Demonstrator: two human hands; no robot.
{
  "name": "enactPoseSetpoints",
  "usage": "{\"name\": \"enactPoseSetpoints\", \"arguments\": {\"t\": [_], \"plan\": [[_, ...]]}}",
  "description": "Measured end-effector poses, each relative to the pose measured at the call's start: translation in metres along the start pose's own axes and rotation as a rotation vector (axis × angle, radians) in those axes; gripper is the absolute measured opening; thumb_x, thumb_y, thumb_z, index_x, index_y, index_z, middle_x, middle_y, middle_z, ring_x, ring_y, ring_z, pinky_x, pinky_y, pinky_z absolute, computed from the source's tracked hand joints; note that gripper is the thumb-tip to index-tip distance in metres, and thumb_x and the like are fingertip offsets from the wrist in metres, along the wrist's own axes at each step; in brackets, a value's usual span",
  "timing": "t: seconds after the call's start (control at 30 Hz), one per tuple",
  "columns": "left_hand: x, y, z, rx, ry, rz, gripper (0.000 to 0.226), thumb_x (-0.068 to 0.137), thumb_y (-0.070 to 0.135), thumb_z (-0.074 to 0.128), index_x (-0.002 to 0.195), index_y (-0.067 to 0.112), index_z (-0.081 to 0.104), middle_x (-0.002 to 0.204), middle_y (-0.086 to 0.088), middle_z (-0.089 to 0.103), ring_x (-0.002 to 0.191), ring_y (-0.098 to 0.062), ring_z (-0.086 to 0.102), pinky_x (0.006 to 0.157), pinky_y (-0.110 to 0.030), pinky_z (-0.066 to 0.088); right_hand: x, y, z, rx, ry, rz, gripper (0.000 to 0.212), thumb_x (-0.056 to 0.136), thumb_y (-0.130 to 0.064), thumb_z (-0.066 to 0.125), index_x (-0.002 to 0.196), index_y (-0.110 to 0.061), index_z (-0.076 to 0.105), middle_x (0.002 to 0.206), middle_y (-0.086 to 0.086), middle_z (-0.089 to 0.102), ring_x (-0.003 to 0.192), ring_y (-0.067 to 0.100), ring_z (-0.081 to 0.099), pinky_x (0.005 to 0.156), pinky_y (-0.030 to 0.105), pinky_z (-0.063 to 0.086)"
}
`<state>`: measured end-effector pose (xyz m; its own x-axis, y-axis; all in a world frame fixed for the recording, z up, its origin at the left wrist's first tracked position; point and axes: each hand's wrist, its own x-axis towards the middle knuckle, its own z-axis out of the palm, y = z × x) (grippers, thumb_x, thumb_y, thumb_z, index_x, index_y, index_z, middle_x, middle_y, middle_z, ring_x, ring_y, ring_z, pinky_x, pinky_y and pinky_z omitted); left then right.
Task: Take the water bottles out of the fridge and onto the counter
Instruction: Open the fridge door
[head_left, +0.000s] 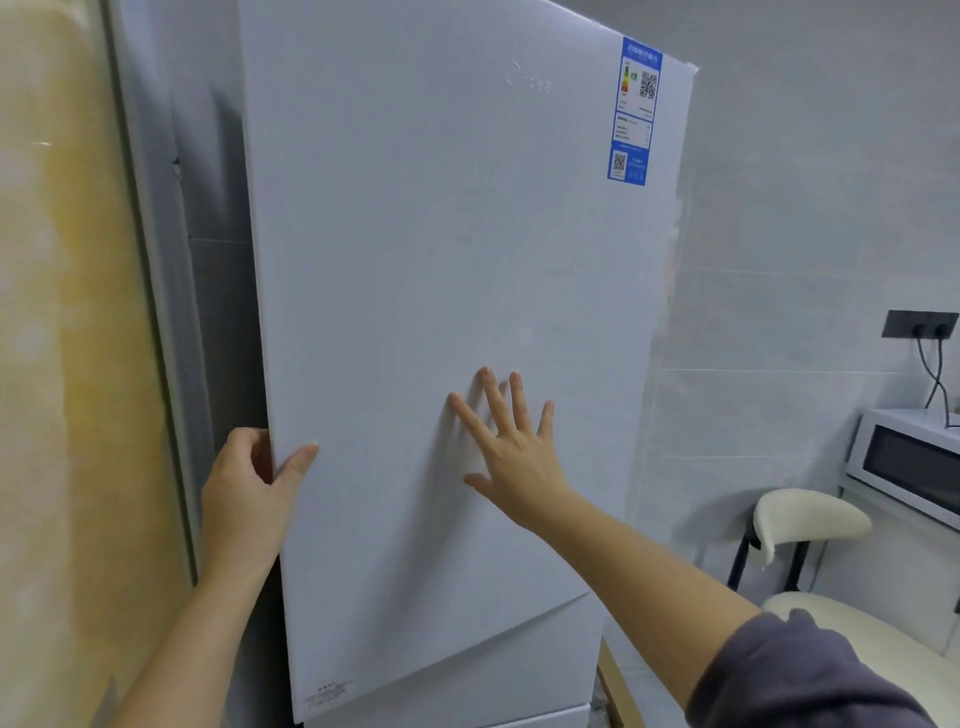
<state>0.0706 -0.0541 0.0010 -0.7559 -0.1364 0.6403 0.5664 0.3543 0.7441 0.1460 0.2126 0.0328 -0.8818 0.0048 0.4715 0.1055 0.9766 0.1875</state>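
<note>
One tall white fridge door (441, 260) takes up most of the view. Its left edge is gripped by the left hand (249, 493), with the fingers curled behind the edge and the thumb laid on the front. The right hand (511, 452) is spread flat on the door face, fingers straight and apart, holding nothing. The inside of the fridge is hidden behind the door, so the water bottles cannot be seen. A yellowish wall panel (62, 364) runs to the left of the left hand. A grey tiled wall (779, 260) is seen beyond and to the right of the right hand. Below both hands, a lower fridge compartment (493, 660) is seen under the door's bottom edge. Well to the right of the right hand, a cream-cushioned chair (810, 514) is placed in front of a white microwave (909, 467). A grey sleeve (810, 675) covers the right upper arm. High above the right hand, a blue label (635, 109) is stuck near the door's top right corner. A dark wall socket (920, 325) with plugged cables is mounted above the microwave.
</note>
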Motion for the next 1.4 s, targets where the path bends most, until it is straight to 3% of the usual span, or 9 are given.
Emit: {"name": "enactPoseSetpoints", "arguments": {"t": [0.1,0.3,0.43,0.67,0.87,1.0,1.1,1.27,1.4], "plan": [[-0.011,0.008,-0.007,-0.013,-0.006,-0.022,0.031,0.084,0.040,0.072,0.100,0.025,0.050,0.101,0.003,0.056,0.083,-0.016,0.056,0.065,-0.026,0.043,-0.011,-0.007,-0.007,0.117,0.044,-0.015,0.094,0.097,-0.044,0.056,0.154,-0.033,-0.018,0.155,-0.003,-0.039,0.146,0.030,-0.030,0.118,0.065,0.005],[-0.027,0.020,-0.030,-0.152,-0.155,-0.038,0.023,0.084,0.031,0.075,0.077,0.039,0.054,0.094,0.026,0.064,0.084,0.007,0.061,0.066,-0.017,0.042,-0.038,-0.024,-0.017,0.346,0.007,-0.029,0.088,0.098,-0.039,0.055,0.155,-0.036,-0.012,0.160,-0.008,-0.030,0.151,0.026,-0.017,0.118,0.059,0.013],[-0.033,0.022,-0.044,-0.153,-0.272,-0.006,0.019,0.085,0.030,0.074,0.081,0.038,0.057,0.101,0.037,0.063,0.091,0.013,0.060,0.074,-0.020,0.045,-0.052,-0.028,-0.024,0.376,-0.017,-0.001,0.086,0.099,-0.039,0.054,0.156,-0.037,-0.010,0.160,-0.008,-0.032,0.152,0.025,-0.014,0.118,0.057,0.024],[-0.038,0.034,-0.066,-0.151,-0.451,0.044,0.010,0.085,0.026,0.073,0.090,0.029,0.065,0.114,0.021,0.062,0.103,-0.004,0.061,0.086,-0.029,0.049,-0.081,-0.044,-0.045,0.512,-0.091,0.087,0.089,0.097,-0.041,0.057,0.156,-0.033,-0.010,0.161,-0.013,-0.027,0.153,0.016,-0.004,0.114,0.043,0.036],[-0.050,0.053,-0.076,-0.253,-0.505,0.022,0.012,0.086,0.023,0.072,0.094,0.030,0.067,0.095,0.017,0.071,0.092,-0.002,0.066,0.083,-0.028,0.051,-0.114,-0.053,-0.047,0.816,-0.113,0.175,0.103,0.088,-0.054,0.065,0.154,-0.039,-0.012,0.160,-0.022,-0.023,0.148,0.002,0.005,0.106,0.018,0.020],[-0.064,0.073,-0.073,-0.331,-0.540,0.036,0.018,0.085,0.016,0.073,0.095,0.029,0.067,0.092,0.016,0.072,0.086,-0.004,0.068,0.079,-0.024,0.051,-0.139,-0.051,-0.060,0.913,-0.124,0.212,0.117,0.075,-0.070,0.068,0.154,-0.040,-0.014,0.162,-0.019,-0.020,0.136,-0.013,-0.005,0.108,0.017,0.011],[-0.080,0.092,-0.068,-0.361,-0.588,0.064,0.021,0.086,0.014,0.072,0.096,0.032,0.067,0.092,0.012,0.072,0.086,-0.006,0.068,0.082,-0.026,0.053,-0.160,-0.050,-0.074,0.899,-0.113,0.211,0.125,0.067,-0.078,0.066,0.154,-0.038,-0.015,0.163,-0.016,-0.018,0.141,-0.010,-0.008,0.113,0.020,0.008],[-0.105,0.117,-0.062,-0.395,-0.665,0.116,0.027,0.088,0.012,0.070,0.102,0.034,0.066,0.097,0.007,0.072,0.092,-0.009,0.068,0.089,-0.030,0.052,-0.191,-0.047,-0.097,0.906,-0.094,0.249,0.122,0.077,-0.063,0.072,0.157,-0.026,-0.013,0.164,-0.014,-0.013,0.149,0.002,-0.008,0.122,0.029,0.006],[-0.122,0.127,-0.057,-0.298,-0.676,0.211,0.034,0.092,0.013,0.065,0.113,0.039,0.062,0.118,0.013,0.064,0.107,0.001,0.057,0.091,-0.017,0.044,-0.210,-0.049,-0.110,0.907,-0.082,0.289,0.121,0.080,-0.057,0.073,0.156,-0.024,-0.017,0.165,-0.009,-0.014,0.151,0.006,-0.006,0.124,0.033,0.007]]}}
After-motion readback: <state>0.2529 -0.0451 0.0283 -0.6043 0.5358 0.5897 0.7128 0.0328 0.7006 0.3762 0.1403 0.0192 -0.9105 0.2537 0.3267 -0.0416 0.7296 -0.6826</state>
